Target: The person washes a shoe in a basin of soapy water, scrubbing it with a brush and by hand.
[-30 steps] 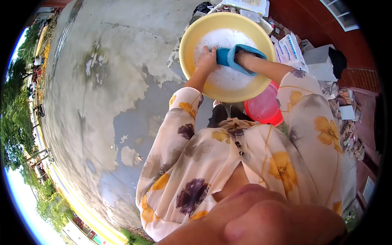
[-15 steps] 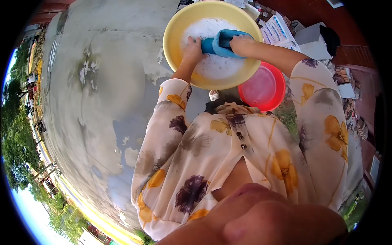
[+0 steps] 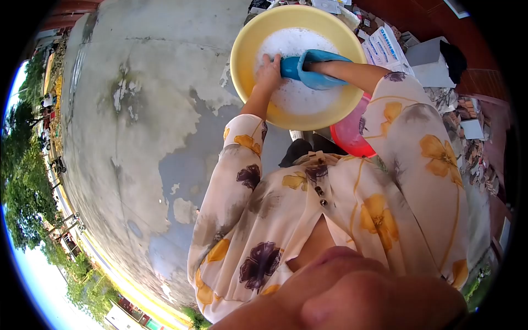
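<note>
A blue glove with a wide, flared cuff is held above soapy water in a large yellow basin. My left hand is closed around the narrow, darker end of the glove, at the left side of the suds. From the right, my right hand reaches into the open cuff. Its fingers are hidden inside, so their pose does not show. White foam covers most of the water around both hands.
A red basin stands below the yellow one, partly covered by my right sleeve. Boxes and rubble lie to the upper right. Patchy grey concrete spreads out on the left, with trees beyond.
My right hand has gone deeper into the glove's cuff, and its fingers are now out of sight. My left hand stays at the narrow end. The whole view has shifted slightly.
</note>
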### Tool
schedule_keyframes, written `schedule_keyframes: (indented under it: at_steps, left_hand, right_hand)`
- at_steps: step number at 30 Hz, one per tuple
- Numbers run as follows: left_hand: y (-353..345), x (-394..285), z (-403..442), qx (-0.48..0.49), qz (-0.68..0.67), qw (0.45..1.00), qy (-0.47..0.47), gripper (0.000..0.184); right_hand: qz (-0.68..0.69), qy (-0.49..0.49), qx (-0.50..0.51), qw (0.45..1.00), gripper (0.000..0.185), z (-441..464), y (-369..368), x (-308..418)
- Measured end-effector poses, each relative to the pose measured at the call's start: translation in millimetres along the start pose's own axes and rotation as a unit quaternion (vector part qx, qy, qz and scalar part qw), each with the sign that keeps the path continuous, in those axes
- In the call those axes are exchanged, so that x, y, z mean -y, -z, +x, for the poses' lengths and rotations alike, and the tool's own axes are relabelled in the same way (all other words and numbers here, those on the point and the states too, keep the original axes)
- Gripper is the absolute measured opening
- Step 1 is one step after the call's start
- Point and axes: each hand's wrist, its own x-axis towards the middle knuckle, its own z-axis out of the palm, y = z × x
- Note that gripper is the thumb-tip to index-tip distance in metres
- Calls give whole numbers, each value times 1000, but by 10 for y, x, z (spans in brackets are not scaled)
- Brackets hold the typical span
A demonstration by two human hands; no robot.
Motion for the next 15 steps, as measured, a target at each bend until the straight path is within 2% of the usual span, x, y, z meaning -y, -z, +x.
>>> schedule_keyframes:
  at_steps: [1, 2, 3, 4, 5, 7, 8, 11, 12, 15]
  left_hand:
    - [11, -3, 22, -13, 13, 1000, -3, 77]
    - [29, -13, 25, -11, 12, 1000, -3, 77]
    - [58, -28, 10, -1, 16, 1000, 2, 77]
    - [86, -43, -17, 8, 21, 1000, 6, 78]
    - [103, -64, -55, 13, 22, 1000, 4, 78]
    - [155, -98, -52, 28, 18, 999, 10, 83]
    - [176, -109, -31, 23, 20, 999, 7, 83]
    - [144, -125, -46, 22, 29, 999, 27, 86]
    - [144, -126, -43, 30, 19, 999, 27, 87]
    - [25, -72, 16, 13, 16, 1000, 13, 88]
  right_hand:
    - [133, 36, 120, 983, 36, -132, 253, -54]
    - [134, 34, 120, 983, 36, -314, 143, 201]
    - [-217, -34, 98, 971, 36, -603, -149, 666]
    - [-541, -95, 65, 833, 36, -803, -326, 954]
    - [-536, -97, 66, 836, 36, -904, -357, 1010]
    - [-542, -152, -1, 827, 33, -1001, -365, 1076]
    - [-513, -147, -79, 842, 32, -931, -379, 963]
    - [-487, -128, -53, 862, 32, -695, -312, 729]
    - [-445, -167, -151, 867, 31, -503, -386, 545]
    - [-374, -58, -146, 914, 32, -123, -468, 365]
